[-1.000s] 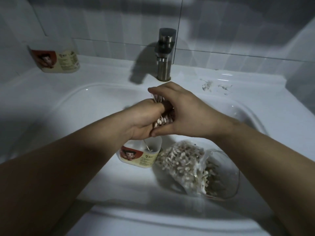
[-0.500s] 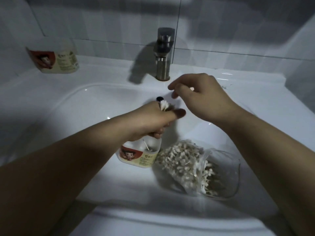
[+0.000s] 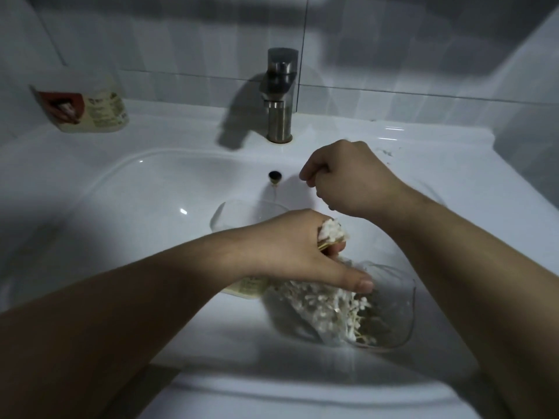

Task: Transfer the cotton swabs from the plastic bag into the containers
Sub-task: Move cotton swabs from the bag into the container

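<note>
The swab bundle [image 3: 331,232], pressed between both hands a second ago, is now gripped by the left hand [image 3: 287,252] alone and lowered toward the container [image 3: 245,288] at 6 o'clock, beside the plastic bag [image 3: 396,309] (the right hand [image 3: 348,179] is curled, contents indiscernible), so insertion seems imminent.

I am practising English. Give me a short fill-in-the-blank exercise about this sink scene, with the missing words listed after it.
1. The left hand grips a bundle of ____.
2. The plastic bag lies inside the white ____.
3. One container stands on the back ledge, on the ____ side of the faucet.
Missing words: cotton swabs; sink; left.
</note>
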`<action>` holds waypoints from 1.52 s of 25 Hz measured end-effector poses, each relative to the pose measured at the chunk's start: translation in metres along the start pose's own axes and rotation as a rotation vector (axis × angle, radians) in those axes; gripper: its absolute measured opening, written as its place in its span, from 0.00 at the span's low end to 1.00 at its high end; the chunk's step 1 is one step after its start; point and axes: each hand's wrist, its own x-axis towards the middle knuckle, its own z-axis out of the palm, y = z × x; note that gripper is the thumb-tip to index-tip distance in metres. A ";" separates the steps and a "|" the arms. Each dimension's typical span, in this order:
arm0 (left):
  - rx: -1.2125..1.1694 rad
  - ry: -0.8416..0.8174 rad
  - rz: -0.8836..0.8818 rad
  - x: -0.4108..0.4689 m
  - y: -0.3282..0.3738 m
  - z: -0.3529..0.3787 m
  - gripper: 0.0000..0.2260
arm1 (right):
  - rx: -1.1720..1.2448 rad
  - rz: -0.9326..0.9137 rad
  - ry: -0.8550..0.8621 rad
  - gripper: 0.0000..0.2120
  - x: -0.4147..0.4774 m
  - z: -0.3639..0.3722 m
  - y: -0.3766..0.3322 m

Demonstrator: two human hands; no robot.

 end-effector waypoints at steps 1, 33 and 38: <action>0.024 -0.006 0.008 0.000 -0.001 0.001 0.24 | -0.004 0.001 -0.013 0.21 0.000 0.000 -0.001; 0.111 0.835 0.100 0.016 -0.025 -0.042 0.12 | -0.303 -0.264 -0.207 0.09 -0.006 0.006 -0.001; 0.295 0.786 -0.062 0.015 -0.031 -0.046 0.12 | -0.076 -0.115 -0.046 0.02 -0.003 -0.001 0.001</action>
